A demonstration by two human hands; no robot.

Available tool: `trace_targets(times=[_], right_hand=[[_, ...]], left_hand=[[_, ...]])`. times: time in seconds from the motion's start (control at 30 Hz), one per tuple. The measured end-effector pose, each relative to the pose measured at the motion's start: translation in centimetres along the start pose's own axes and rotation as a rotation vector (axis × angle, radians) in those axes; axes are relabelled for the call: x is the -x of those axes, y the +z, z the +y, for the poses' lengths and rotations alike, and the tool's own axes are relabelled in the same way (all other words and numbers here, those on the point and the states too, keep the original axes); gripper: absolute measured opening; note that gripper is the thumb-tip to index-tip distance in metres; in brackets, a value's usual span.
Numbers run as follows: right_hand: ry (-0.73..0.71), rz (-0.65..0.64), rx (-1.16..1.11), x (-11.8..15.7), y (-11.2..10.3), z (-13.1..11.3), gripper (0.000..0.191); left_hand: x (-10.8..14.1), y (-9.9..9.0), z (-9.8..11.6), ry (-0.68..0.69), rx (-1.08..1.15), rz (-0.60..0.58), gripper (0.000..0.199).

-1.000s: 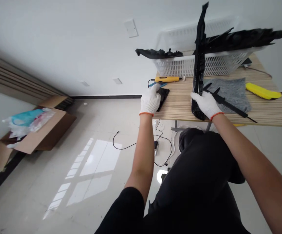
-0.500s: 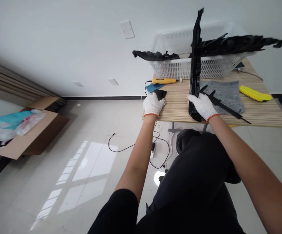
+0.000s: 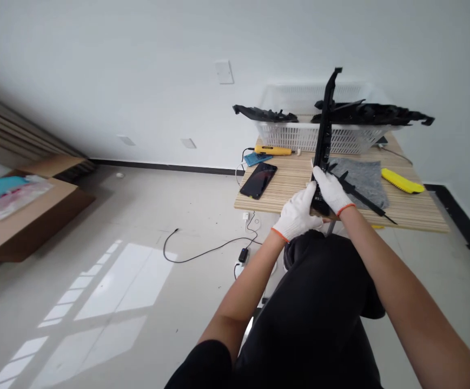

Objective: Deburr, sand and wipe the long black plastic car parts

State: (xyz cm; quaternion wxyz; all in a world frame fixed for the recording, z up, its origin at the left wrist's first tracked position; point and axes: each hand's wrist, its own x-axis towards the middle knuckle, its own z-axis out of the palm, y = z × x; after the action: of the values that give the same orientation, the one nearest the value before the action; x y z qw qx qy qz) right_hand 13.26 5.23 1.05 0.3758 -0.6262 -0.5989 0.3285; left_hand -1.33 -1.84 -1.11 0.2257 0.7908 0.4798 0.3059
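A long black plastic part [image 3: 323,141] slants from the near edge of the table [image 3: 243,204] up across the white basket. My left hand [image 3: 298,212], in a white knitted glove, grips its near end from the left, partly beneath the table edge level. Close beside it my right hand [image 3: 332,190], also gloved, is closed around the right side of the same part. A black caliper [image 3: 362,198] lies on a grey cloth [image 3: 366,175] right of the right hand. Left of both hands a dark-screened phone [image 3: 259,180] rests flat on the table.
Several more black parts [image 3: 375,113] lie across the white plastic basket [image 3: 340,139] at the back. A yellow corded tool [image 3: 273,150], a blue item [image 3: 257,159] and a yellow brush [image 3: 402,181] are on the table. Cables [image 3: 210,250] and an open cardboard box [image 3: 35,216] are on the floor.
My left hand has left the phone, moved right and taken hold of the black part's near end. My right hand stays on the part. The view has shifted.
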Motion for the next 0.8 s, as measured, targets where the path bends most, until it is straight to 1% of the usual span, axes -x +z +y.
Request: trace_targets(times=[0.1,0.2,0.27,0.3,0.37,0.43,0.47,0.5,0.53,0.6,0.63,0.7,0.8], right_hand=[[0.022,-0.028,0.051,-0.3,-0.1,-0.9,0.068],[0.02,-0.119,0.179,-0.4,-0.2,-2.0,0.065],[-0.018,-0.173,0.257,0.0,-0.8,-2.5,0.062],[-0.038,-0.176,0.296,0.4,-1.4,-2.6,0.06],[-0.027,-0.111,0.427,1.3,-3.4,-2.3,0.055],[0.069,0.018,0.65,2.2,-6.1,-1.2,0.05],[0.118,0.056,0.764,2.7,-7.6,-0.5,0.05],[0.157,0.053,0.86,3.1,-9.0,0.2,0.05],[0.201,0.024,0.934,3.4,-10.3,0.9,0.051],[0.272,-0.038,1.036,3.9,-12.2,2.1,0.051],[0.287,-0.059,1.066,4.0,-12.8,2.5,0.05],[0.263,-0.074,1.108,4.1,-13.2,2.9,0.048],[0.213,-0.081,1.144,3.9,-13.0,3.0,0.044]], left_hand=[[-1.4,-0.2,-0.4,-0.009,0.159,0.007,0.108],[-2.1,-1.0,-1.0,0.005,0.303,0.02,0.107],[-2.1,-1.6,-1.2,-0.009,0.384,0.035,0.108],[-2.1,-1.8,-1.2,-0.019,0.422,0.035,0.109],[-2.0,-2.1,-1.2,-0.032,0.496,0.018,0.108],[-2.1,-2.0,-1.3,-0.023,0.57,-0.012,0.106],[-2.2,-1.8,-1.4,-0.014,0.609,-0.027,0.106],[-2.3,-1.6,-1.6,-0.011,0.647,-0.036,0.106],[-2.5,-1.4,-1.8,-0.015,0.683,-0.043,0.106],[-3.1,-0.8,-2.3,-0.027,0.754,-0.057,0.106],[-3.4,-0.6,-2.5,-0.032,0.785,-0.071,0.106],[-4.1,-0.5,-3.0,-0.034,0.818,-0.116,0.102],[-4.7,-0.8,-3.5,-0.061,0.77,-0.169,0.085]])
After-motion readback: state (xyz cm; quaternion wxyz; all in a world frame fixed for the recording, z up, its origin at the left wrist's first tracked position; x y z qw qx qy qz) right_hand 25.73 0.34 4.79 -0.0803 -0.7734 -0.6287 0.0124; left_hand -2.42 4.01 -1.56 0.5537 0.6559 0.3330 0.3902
